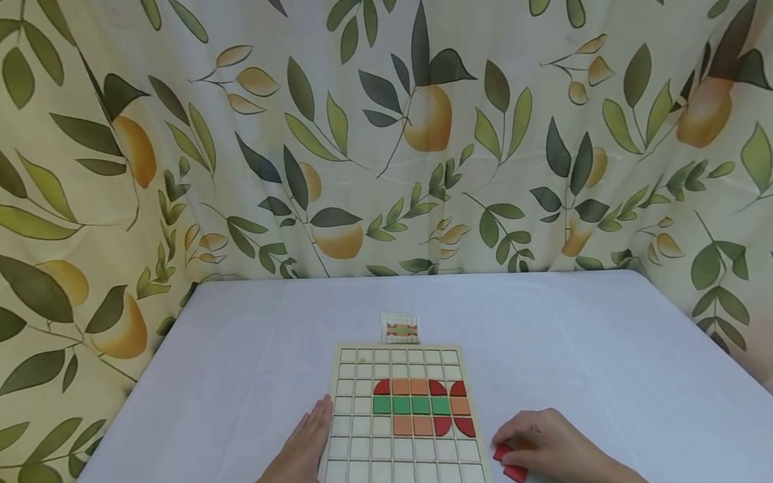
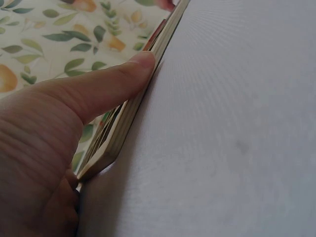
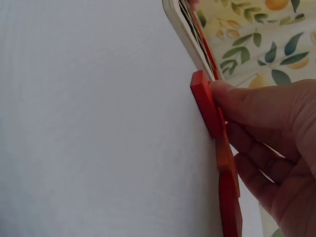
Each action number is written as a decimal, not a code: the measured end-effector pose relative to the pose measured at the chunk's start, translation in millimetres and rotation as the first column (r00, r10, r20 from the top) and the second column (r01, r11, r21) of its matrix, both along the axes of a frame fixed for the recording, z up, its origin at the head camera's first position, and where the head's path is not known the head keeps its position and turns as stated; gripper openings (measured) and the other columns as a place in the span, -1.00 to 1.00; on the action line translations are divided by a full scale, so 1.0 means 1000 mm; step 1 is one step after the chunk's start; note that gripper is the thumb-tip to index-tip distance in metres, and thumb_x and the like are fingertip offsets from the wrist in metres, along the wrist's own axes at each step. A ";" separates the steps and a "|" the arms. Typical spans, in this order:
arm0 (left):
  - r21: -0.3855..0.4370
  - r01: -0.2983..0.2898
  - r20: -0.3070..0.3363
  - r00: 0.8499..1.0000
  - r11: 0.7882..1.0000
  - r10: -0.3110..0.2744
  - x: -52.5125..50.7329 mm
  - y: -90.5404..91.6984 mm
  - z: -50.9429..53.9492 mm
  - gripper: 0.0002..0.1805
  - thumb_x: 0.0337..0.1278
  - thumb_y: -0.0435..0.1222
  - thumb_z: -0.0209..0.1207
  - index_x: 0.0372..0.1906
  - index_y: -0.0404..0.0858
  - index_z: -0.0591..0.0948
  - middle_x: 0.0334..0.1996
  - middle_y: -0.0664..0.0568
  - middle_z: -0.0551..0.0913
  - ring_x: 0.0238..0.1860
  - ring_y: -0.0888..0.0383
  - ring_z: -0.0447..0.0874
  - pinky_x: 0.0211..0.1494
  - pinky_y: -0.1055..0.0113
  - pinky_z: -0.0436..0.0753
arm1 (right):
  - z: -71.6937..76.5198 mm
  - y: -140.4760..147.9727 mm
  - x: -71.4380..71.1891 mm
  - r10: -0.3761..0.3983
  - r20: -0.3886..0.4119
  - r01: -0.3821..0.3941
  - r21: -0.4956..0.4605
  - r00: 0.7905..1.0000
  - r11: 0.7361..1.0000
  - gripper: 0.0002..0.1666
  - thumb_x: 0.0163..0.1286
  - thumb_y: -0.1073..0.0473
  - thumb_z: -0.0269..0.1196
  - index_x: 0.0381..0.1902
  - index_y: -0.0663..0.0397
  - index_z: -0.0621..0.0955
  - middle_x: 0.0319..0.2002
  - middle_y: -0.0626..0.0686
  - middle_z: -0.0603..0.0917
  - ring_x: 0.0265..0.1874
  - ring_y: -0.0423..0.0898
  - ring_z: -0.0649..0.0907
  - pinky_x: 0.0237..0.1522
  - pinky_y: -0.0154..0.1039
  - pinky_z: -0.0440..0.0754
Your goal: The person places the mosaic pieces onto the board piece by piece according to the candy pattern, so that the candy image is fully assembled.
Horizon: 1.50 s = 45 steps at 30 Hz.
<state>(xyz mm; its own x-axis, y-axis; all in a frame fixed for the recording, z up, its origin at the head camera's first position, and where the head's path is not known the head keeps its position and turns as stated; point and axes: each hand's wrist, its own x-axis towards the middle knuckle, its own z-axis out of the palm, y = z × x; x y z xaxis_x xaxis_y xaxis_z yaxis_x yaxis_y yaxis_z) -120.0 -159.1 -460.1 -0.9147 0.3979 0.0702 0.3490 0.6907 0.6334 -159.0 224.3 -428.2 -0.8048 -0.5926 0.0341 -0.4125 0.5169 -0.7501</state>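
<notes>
A wooden grid board [image 1: 381, 448] lies flat on the white table, with red, orange and green tiles set in its middle and right cells. My left hand [image 1: 297, 461] rests at the board's near left corner, fingers straight along the left side. Its thumb [image 2: 118, 81] presses the near edge. To the right of the board, my right hand [image 1: 552, 443] pinches a red tile [image 3: 207, 106] between thumb and fingers, low over the table. Beside it lie an orange tile [image 3: 225, 153] and another red tile [image 3: 229, 205], partly hidden by the hand in the head view.
A small pattern card [image 1: 400, 328] stands at the board's far edge, showing a red, orange and green figure on a grid. Behind the white table [image 1: 258, 333] hangs a curtain [image 1: 383, 197] printed with leaves and fruit.
</notes>
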 end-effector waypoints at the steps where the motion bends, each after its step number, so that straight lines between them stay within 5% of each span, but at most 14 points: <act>1: -0.002 -0.001 0.001 1.000 1.000 0.001 0.000 0.000 0.000 0.40 -0.43 0.38 0.23 0.40 -0.43 -0.13 0.42 -0.21 -0.13 0.41 -0.07 -0.24 0.22 0.67 -0.47 | 0.000 0.000 -0.001 -0.003 -0.005 0.003 0.004 1.000 1.000 -0.75 0.13 0.08 0.36 -0.23 0.04 0.69 -0.32 -0.19 0.67 -0.35 -0.25 0.59 -0.21 -0.39 0.58; 11: 0.001 -0.001 0.008 1.000 1.000 0.001 0.000 0.000 0.001 0.40 -0.43 0.37 0.24 0.40 -0.45 -0.12 0.41 -0.22 -0.13 0.41 -0.08 -0.24 0.21 0.68 -0.48 | 0.000 -0.003 -0.013 -0.133 0.019 0.131 0.063 0.991 0.989 -0.75 0.08 0.01 0.38 -0.27 -0.06 0.71 -0.33 -0.21 0.67 -0.27 -0.24 0.59 -0.16 -0.23 0.61; 17: 0.002 0.000 0.018 1.000 1.000 0.000 0.000 0.000 0.001 0.41 -0.44 0.37 0.24 0.40 -0.44 -0.13 0.42 -0.22 -0.13 0.41 -0.07 -0.24 0.20 0.68 -0.47 | -0.003 -0.004 -0.020 -0.182 0.006 0.181 0.068 0.983 0.981 -0.77 0.05 0.03 0.40 -0.30 -0.08 0.71 -0.34 -0.21 0.67 -0.26 -0.20 0.59 -0.16 -0.31 0.58; 24: 0.004 0.005 0.028 1.000 1.000 -0.005 0.000 0.000 0.000 0.42 -0.45 0.38 0.24 0.40 -0.44 -0.14 0.42 -0.23 -0.14 0.41 -0.07 -0.25 0.20 0.69 -0.49 | -0.007 -0.010 -0.025 -0.365 0.040 0.360 0.102 0.930 0.927 -0.77 -0.02 0.07 0.44 -0.33 -0.07 0.72 -0.31 -0.13 0.67 -0.23 -0.12 0.58 -0.14 -0.13 0.60; 31: 0.007 -0.003 0.030 1.000 1.000 0.002 0.000 0.000 0.002 0.41 -0.44 0.37 0.25 0.41 -0.42 -0.14 0.42 -0.21 -0.14 0.41 -0.07 -0.25 0.21 0.67 -0.47 | -0.007 -0.019 -0.023 -0.486 -0.010 0.483 0.128 0.874 0.866 -0.77 -0.09 0.13 0.48 -0.39 -0.07 0.72 -0.37 -0.18 0.66 -0.26 -0.16 0.57 -0.15 -0.16 0.60; 45: 0.006 -0.003 0.020 1.000 1.000 0.003 0.000 0.000 0.001 0.41 -0.44 0.37 0.25 0.41 -0.41 -0.13 0.42 -0.19 -0.14 0.41 -0.06 -0.24 0.24 0.64 -0.44 | 0.004 -0.012 -0.011 -0.358 -0.042 0.360 0.159 0.933 0.919 -0.67 -0.02 0.33 0.40 -0.22 0.04 0.70 -0.21 -0.06 0.67 -0.10 0.00 0.58 -0.09 0.03 0.56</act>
<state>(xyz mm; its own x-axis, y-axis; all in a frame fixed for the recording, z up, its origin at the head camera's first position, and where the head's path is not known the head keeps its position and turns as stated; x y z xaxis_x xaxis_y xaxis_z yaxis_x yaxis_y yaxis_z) -119.7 -159.0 -459.4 -0.9173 0.3944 0.0549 0.3342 0.6876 0.6445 -170.5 212.6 -424.6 -0.9648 -0.2617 -0.0266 -0.1847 0.7457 -0.6402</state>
